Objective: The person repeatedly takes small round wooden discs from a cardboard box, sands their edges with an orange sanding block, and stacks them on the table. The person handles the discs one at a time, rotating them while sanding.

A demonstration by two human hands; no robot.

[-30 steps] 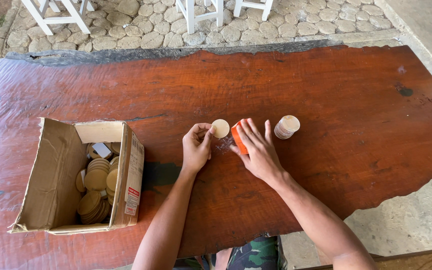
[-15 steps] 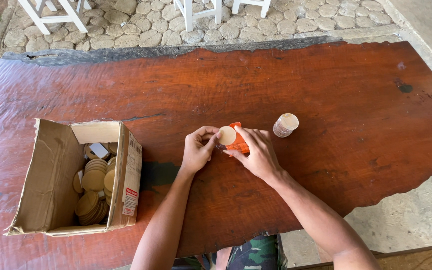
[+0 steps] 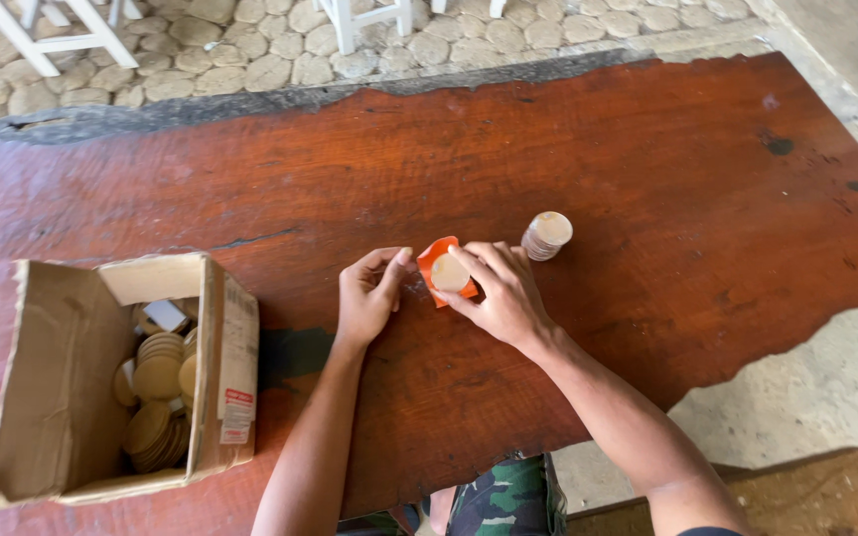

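Now the one round wooden disc (image 3: 450, 273) lies on the one orange sheet (image 3: 433, 260), no longer up in the left hand (image 3: 367, 298).
Right hand (image 3: 500, 293) fingers (image 3: 473, 260) pinch both; left fingers rest loosely curled on the tabletop (image 3: 588, 139). One disc stack (image 3: 546, 235) stands near; one cardboard box (image 3: 62, 397) holds many discs.

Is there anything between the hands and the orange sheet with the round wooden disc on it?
Nothing visible. The right hand already presses the wooden disc on the orange sheet; the left hand rests beside it.
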